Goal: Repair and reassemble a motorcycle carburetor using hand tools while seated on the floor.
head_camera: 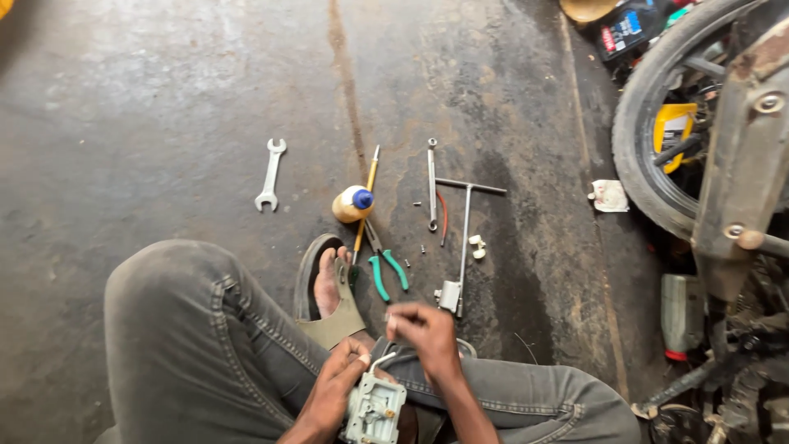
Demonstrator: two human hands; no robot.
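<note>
Pale grey-green, the small boxy part (375, 409) rests on the lap in the head view, its long axis running away from the body. The left hand (339, 386) clasps its left edge. Just above it, the right hand (423, 329) pinches a thin white wire (382, 359) rising from its top.

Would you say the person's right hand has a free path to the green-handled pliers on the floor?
Probably yes. The right hand is raised just behind the green-handled pliers, with bare floor between them. The T-handle wrench lies to one side and the sandalled foot to the other, neither across the path, though the fingers seem pinched on something small.
</note>
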